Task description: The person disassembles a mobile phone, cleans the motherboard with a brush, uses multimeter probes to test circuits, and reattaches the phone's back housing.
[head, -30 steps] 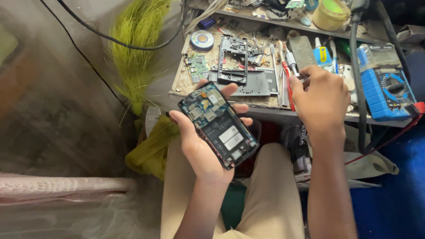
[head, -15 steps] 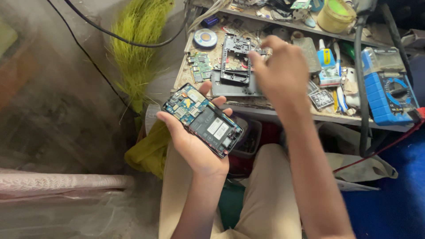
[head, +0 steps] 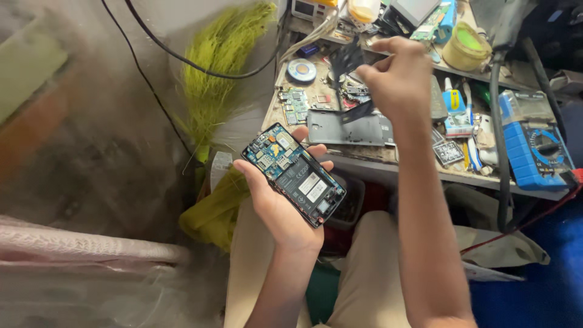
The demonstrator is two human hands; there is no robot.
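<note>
The left hand (head: 276, 197) cradles an opened phone (head: 294, 174) over the lap, back cover off, its circuit board and dark battery facing up; the fingers curl under and around the edges in a firm hold. The right hand (head: 398, 76) is raised above the desk (head: 376, 159), fingers pinched narrow on a thin black part (head: 347, 61) that looks like a plastic frame or inner cover, though blur hides its exact shape. Judging by this, the step in hand is the fitting or removal of that inner piece, and the next move would call for lining its edges up squarely with the phone's body before any pressing, with care for the exposed board. A dark phone panel (head: 349, 129) lies flat on the desk just below the raised hand, with loose green circuit boards (head: 294, 104) near it and a round solder reel (head: 302, 70) further back. A blue multimeter (head: 534, 155) sits at the right end, a yellow-green pot (head: 466, 48) behind it. The desk is crowded and grimy. A yellow-green broom (head: 225, 67) leans against the stained wall to the left, with black cables (head: 176, 58) hanging across it.
</note>
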